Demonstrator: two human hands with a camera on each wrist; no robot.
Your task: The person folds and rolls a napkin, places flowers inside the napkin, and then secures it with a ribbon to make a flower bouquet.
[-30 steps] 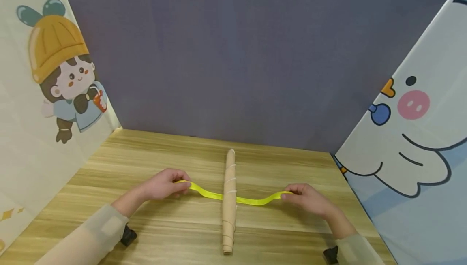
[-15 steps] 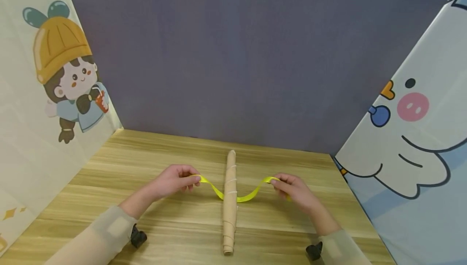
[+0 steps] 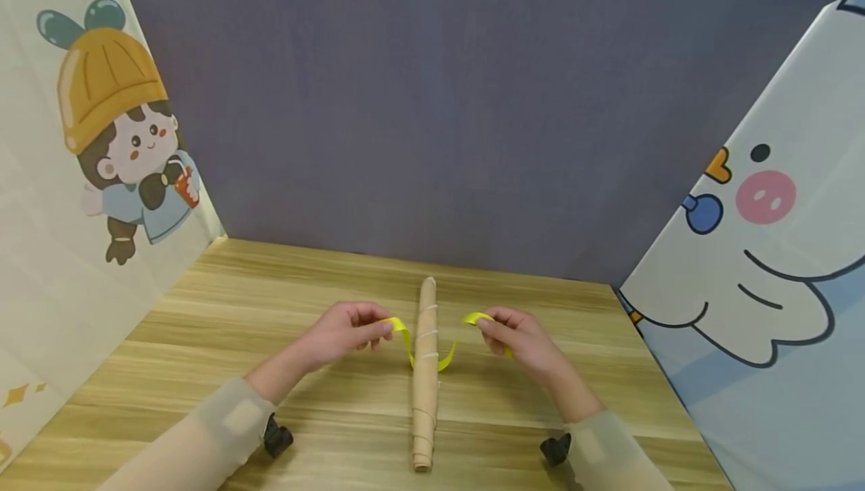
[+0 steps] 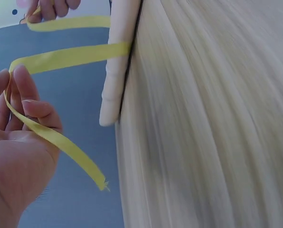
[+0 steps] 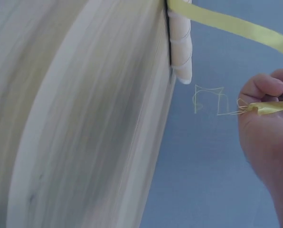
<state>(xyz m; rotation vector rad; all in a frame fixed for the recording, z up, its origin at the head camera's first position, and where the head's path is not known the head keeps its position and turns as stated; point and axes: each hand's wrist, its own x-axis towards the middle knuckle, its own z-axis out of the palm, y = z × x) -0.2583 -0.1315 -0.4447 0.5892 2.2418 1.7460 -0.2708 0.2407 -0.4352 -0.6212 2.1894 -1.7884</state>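
A tan roll (image 3: 425, 393), like a tightly rolled sheet, lies lengthwise on the wooden table. A yellow ribbon (image 3: 447, 358) passes beneath its middle and rises on both sides. Left of the roll, my left hand (image 3: 348, 333) pinches the ribbon between thumb and fingers. In the left wrist view, a frayed end of the ribbon (image 4: 77, 152) hangs past the left palm. To the right, my right hand (image 3: 523, 337) holds the other side of the ribbon. Loose threads trail from the ribbon's end (image 5: 269, 107) at that hand in the right wrist view.
The wooden table (image 3: 270, 416) meets a dark grey-blue back panel (image 3: 405, 100). Printed cartoon panels stand at the left (image 3: 40, 266) and right (image 3: 811, 401). A small black device (image 3: 277, 437) sits at each wrist.
Both hands have moved inward toward the roll and slightly up, bringing the ribbon's two sides closer together and steeper. The roll has stayed in place.
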